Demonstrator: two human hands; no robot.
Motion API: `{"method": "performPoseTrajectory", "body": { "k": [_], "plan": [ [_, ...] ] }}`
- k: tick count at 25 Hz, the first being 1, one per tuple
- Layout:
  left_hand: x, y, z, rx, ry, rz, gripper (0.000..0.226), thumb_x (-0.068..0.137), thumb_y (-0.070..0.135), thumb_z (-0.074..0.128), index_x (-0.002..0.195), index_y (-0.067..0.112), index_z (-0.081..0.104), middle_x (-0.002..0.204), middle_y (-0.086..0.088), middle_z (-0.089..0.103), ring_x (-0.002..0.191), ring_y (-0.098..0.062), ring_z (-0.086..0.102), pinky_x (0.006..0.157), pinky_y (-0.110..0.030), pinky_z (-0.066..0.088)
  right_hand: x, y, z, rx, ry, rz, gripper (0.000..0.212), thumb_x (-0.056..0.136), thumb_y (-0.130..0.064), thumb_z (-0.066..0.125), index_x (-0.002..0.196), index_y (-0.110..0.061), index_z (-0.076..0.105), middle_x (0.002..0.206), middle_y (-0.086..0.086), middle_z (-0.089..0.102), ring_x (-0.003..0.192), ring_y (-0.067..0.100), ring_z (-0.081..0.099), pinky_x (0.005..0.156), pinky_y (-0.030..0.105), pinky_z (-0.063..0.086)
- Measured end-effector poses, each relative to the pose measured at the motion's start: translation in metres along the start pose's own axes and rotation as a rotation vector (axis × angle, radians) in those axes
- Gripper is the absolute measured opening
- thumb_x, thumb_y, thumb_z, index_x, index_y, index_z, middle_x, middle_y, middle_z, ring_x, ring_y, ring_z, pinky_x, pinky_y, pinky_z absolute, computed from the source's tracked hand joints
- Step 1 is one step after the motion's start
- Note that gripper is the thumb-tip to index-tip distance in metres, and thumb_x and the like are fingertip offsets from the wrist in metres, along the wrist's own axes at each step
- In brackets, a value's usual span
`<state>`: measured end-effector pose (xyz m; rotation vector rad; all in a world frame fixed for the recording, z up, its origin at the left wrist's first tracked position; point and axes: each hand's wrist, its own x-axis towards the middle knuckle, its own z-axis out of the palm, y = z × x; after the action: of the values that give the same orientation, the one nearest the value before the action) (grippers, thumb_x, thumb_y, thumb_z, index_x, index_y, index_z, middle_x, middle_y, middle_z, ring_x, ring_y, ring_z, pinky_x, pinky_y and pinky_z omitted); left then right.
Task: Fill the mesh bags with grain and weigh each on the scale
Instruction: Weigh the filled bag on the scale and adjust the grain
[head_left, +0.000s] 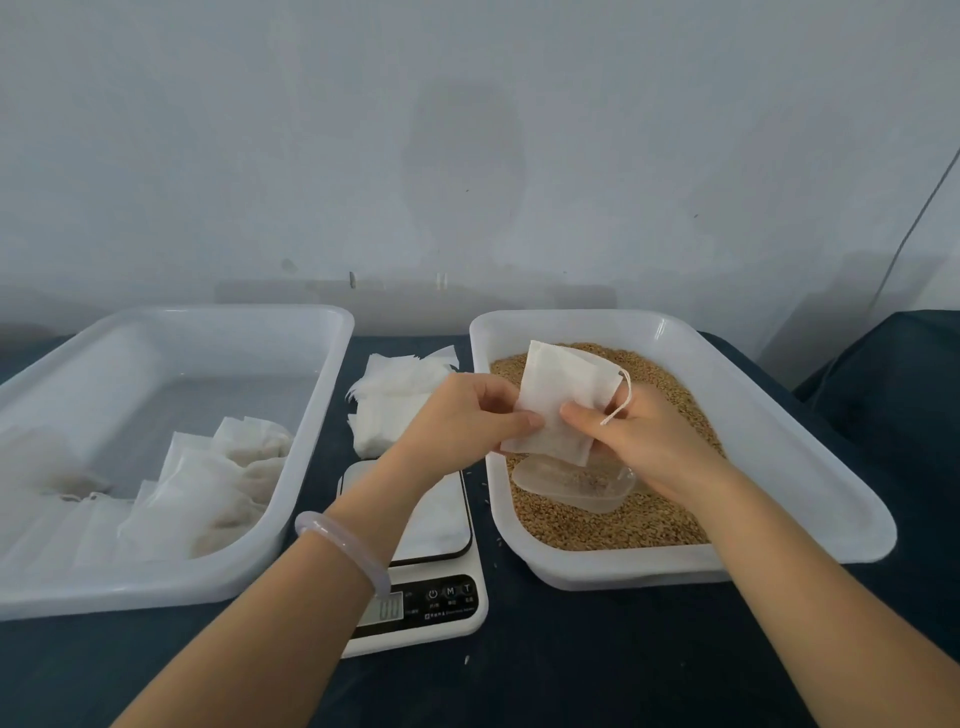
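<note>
While I hold a flat white mesh bag (563, 400) above the right tray (779, 441), my left hand (467, 415) pinches its near left edge, thumb on top and fingers curled underneath. My right hand (639, 441) pinches the lower right part the same way, with the drawstring (621, 400) looping over its knuckles. The bag hangs tilted in the air, clear of the brown grain (597, 525) that covers the tray floor. A clear plastic scoop (576, 486) lies on the grain just under my hands. The scale (431, 597) sits between the two trays, partly hidden by my left forearm and its pale bracelet (343, 545); I cannot read its display. Behind the scale is a loose stack of flat bags (395, 405). The left tray (156, 587) holds several filled bags (208, 493) piled toward its near end. Everything rests on a dark cloth (571, 675).
</note>
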<state>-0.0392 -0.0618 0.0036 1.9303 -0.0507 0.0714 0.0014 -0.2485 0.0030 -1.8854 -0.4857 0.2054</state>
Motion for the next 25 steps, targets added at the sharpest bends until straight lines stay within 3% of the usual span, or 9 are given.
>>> {"method": "performPoseTrajectory", "body": {
  "k": [2, 5, 8, 10, 12, 15, 18, 22, 25],
  "plan": [
    [-0.005, -0.003, -0.015, 0.040, 0.037, -0.015, 0.014, 0.080, 0.015, 0.074, 0.069, 0.015, 0.066, 0.062, 0.008, 0.065, 0.062, -0.008, 0.062, 0.067, -0.025, 0.055, 0.003, -0.008, 0.006, -0.158, 0.019, -0.049, 0.005, 0.084, -0.029, 0.069, 0.080, -0.031, 0.068, 0.076, -0.014, 0.071, 0.067, 0.002, 0.066, 0.060, 0.014, 0.050],
    [-0.020, -0.010, -0.051, 0.162, 0.081, -0.029, 0.013, 0.075, 0.013, 0.076, 0.069, 0.018, 0.066, 0.063, 0.010, 0.065, 0.058, -0.005, 0.061, 0.056, -0.018, 0.052, 0.013, -0.024, 0.041, -0.320, -0.082, -0.182, 0.028, 0.084, -0.017, 0.068, 0.059, -0.025, 0.059, 0.049, -0.016, 0.059, 0.041, -0.001, 0.048, 0.041, 0.009, 0.035],
    [-0.031, -0.023, -0.085, 0.492, 0.109, -0.068, 0.026, 0.068, 0.018, 0.078, 0.054, 0.015, 0.057, 0.046, 0.008, 0.048, 0.043, -0.003, 0.042, 0.045, -0.012, 0.033, 0.028, -0.033, 0.088, -0.489, -0.222, -0.240, 0.030, 0.083, -0.008, 0.063, 0.055, -0.010, 0.055, 0.052, -0.006, 0.052, 0.046, 0.004, 0.044, 0.043, 0.014, 0.034],
    [-0.037, -0.033, -0.093, 0.677, 0.087, -0.099, 0.032, 0.072, 0.022, 0.075, 0.051, 0.013, 0.052, 0.048, 0.006, 0.043, 0.049, -0.010, 0.039, 0.046, -0.018, 0.028, 0.037, -0.033, 0.114, -0.591, -0.331, -0.216, 0.029, 0.086, -0.007, 0.058, 0.058, -0.009, 0.052, 0.063, 0.005, 0.055, 0.059, 0.018, 0.056, 0.054, 0.029, 0.046],
    [-0.038, -0.042, -0.088, 0.838, 0.029, -0.091, 0.029, 0.077, 0.024, 0.068, 0.057, 0.014, 0.049, 0.059, 0.002, 0.049, 0.061, -0.016, 0.044, 0.048, -0.020, 0.028, 0.042, -0.029, 0.129, -0.692, -0.394, -0.175, 0.029, 0.087, -0.007, 0.053, 0.060, -0.016, 0.052, 0.074, 0.010, 0.061, 0.074, 0.027, 0.064, 0.062, 0.035, 0.050],
    [-0.034, -0.050, -0.078, 1.015, -0.045, -0.080, 0.013, 0.083, 0.024, 0.060, 0.081, 0.016, 0.050, 0.090, -0.001, 0.060, 0.079, -0.017, 0.048, 0.053, -0.021, 0.029, 0.047, -0.023, 0.133, -0.771, -0.415, -0.124, 0.033, 0.084, -0.001, 0.049, 0.059, -0.022, 0.051, 0.078, 0.010, 0.065, 0.074, 0.026, 0.065, 0.058, 0.032, 0.048],
    [-0.030, -0.055, -0.074, 1.097, -0.046, -0.052, 0.009, 0.086, 0.017, 0.054, 0.082, 0.018, 0.045, 0.097, -0.004, 0.060, 0.080, -0.018, 0.047, 0.060, -0.025, 0.032, 0.052, -0.020, 0.131, -0.801, -0.419, -0.126, 0.029, 0.080, 0.002, 0.046, 0.057, -0.016, 0.051, 0.078, 0.015, 0.065, 0.063, 0.024, 0.055, 0.051, 0.027, 0.037],
    [-0.025, -0.056, -0.081, 1.029, -0.033, -0.067, 0.025, 0.083, 0.018, 0.058, 0.062, 0.016, 0.045, 0.076, -0.006, 0.058, 0.069, -0.020, 0.045, 0.056, -0.026, 0.033, 0.048, -0.017, 0.129, -0.823, -0.360, -0.219, 0.035, 0.081, -0.010, 0.050, 0.049, -0.020, 0.041, 0.056, 0.005, 0.051, 0.049, 0.018, 0.041, 0.044, 0.023, 0.027],
    [-0.024, -0.058, -0.077, 1.062, -0.076, -0.070, 0.021, 0.084, 0.025, 0.059, 0.066, 0.013, 0.057, 0.063, -0.001, 0.051, 0.065, -0.021, 0.047, 0.052, -0.024, 0.032, 0.043, -0.011, 0.127, -1.049, -0.324, -0.337, 0.036, 0.082, -0.011, 0.051, 0.050, -0.022, 0.038, 0.053, -0.002, 0.041, 0.051, 0.017, 0.035, 0.061, 0.030, 0.032]
  ]
}}
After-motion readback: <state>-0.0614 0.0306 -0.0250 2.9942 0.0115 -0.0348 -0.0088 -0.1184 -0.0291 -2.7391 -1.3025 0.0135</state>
